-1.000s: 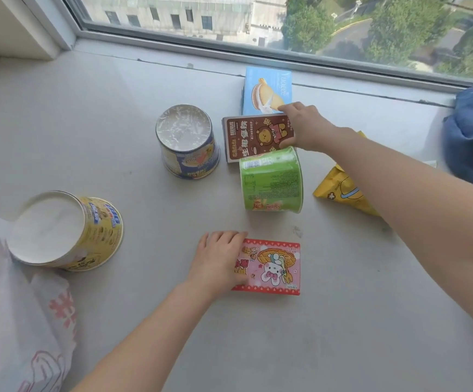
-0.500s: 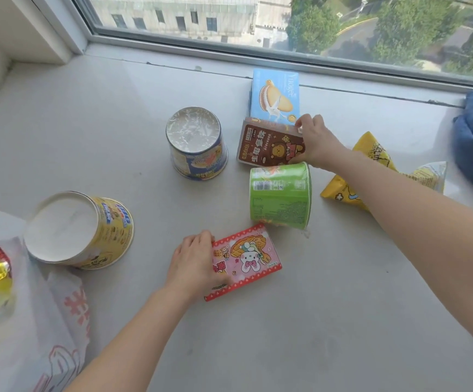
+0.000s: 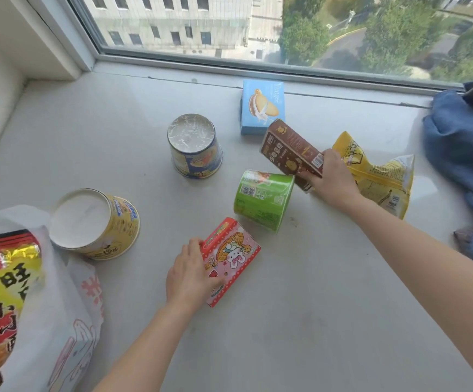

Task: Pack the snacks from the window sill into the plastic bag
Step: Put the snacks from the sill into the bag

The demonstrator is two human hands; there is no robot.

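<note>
My left hand (image 3: pixel 188 275) grips a pink and red snack box (image 3: pixel 229 257) with a rabbit print, tilted up off the window sill (image 3: pixel 314 321). A brown box (image 3: pixel 290 154) is held lifted and slanted in my right hand (image 3: pixel 332 179). A green cup (image 3: pixel 263 200) lies on its side between the two hands. The white plastic bag (image 3: pixel 60 321) sits at the lower left with a red and yellow snack pack (image 3: pixel 2 292) inside it.
A yellow cup (image 3: pixel 96 223) lies beside the bag and a blue-yellow cup (image 3: pixel 194 145) stands upside down further back. A light blue biscuit box (image 3: pixel 262 107) is near the window. A yellow snack bag (image 3: pixel 376 176) and blue cloth (image 3: pixel 464 154) lie at the right.
My right hand lifted the brown box off the sill and turned it slantwise. My left hand closed on the pink box and tipped it up, pulling it slightly left.
</note>
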